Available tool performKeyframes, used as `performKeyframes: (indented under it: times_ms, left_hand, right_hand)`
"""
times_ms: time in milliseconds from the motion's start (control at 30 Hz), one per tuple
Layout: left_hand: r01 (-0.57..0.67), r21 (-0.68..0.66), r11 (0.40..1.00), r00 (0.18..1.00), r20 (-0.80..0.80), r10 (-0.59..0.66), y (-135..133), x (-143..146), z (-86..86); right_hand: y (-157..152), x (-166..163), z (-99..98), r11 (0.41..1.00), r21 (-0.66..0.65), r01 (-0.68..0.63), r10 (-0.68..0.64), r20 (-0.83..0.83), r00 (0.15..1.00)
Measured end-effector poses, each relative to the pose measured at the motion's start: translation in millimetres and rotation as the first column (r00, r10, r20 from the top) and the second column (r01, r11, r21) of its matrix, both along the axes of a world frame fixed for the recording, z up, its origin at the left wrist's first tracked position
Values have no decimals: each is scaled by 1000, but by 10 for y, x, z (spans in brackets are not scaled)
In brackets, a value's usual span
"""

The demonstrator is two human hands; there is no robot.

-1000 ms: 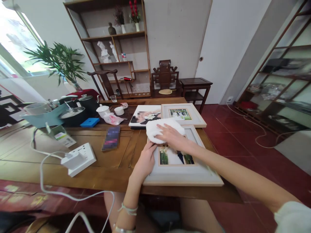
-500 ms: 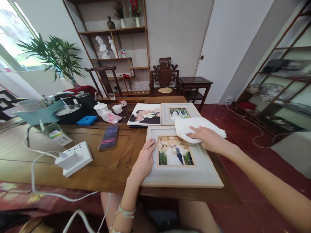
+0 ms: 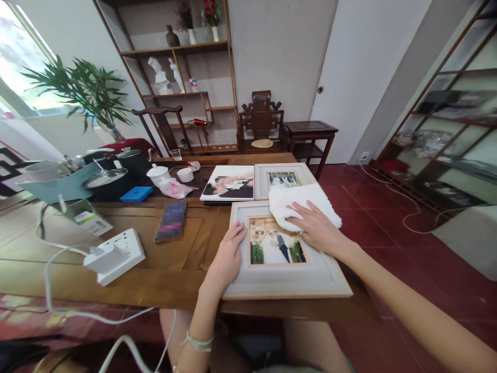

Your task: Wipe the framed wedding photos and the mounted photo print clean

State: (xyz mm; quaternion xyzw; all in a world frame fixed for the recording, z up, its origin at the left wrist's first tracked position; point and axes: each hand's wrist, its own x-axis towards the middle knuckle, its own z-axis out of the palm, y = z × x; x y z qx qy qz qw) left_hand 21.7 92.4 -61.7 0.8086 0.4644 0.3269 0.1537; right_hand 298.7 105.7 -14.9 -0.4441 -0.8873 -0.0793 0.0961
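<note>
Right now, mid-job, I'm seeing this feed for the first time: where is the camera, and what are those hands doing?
There is no machine here. A person works with two bare hands, and the single picture comes from a camera worn on their head, looking forward and down. The left hand lies flat on the left edge of a large framed photo on the wooden table. The right hand presses a white cloth onto that frame's upper right part. Behind lie a smaller framed photo and a canvas print. To the left are a power strip and a white teapot.
</note>
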Motion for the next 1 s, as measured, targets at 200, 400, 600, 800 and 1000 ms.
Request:
performKeyframes:
  times_ms: [200,400,600,800,1000]
  left_hand:
    - [-6,-2,1000,1000,-4,6,5,0,-5]
    - [6,-39,999,1000,-18,-7,-16,12,58]
    - [32,-61,998,999,-23,-33,-17,-7,59]
    - [29,-72,997,1000,-6,-29,-32,-4,67]
    - [-1,-75,997,1000,-7,0,-34,25,87]
  right_hand:
    - [-636,-43,213,972,-234,12,-17,-19,1000]
    - [-1330,-83,390,896,-443,-43,16,-63,998]
    - [-824,-84,183,949,-314,-10,-19,-87,996]
    - [-10,24,48,992,-58,109,-114,-98,989]
    - [44,-109,121,991,-121,62,-65,-26,998]
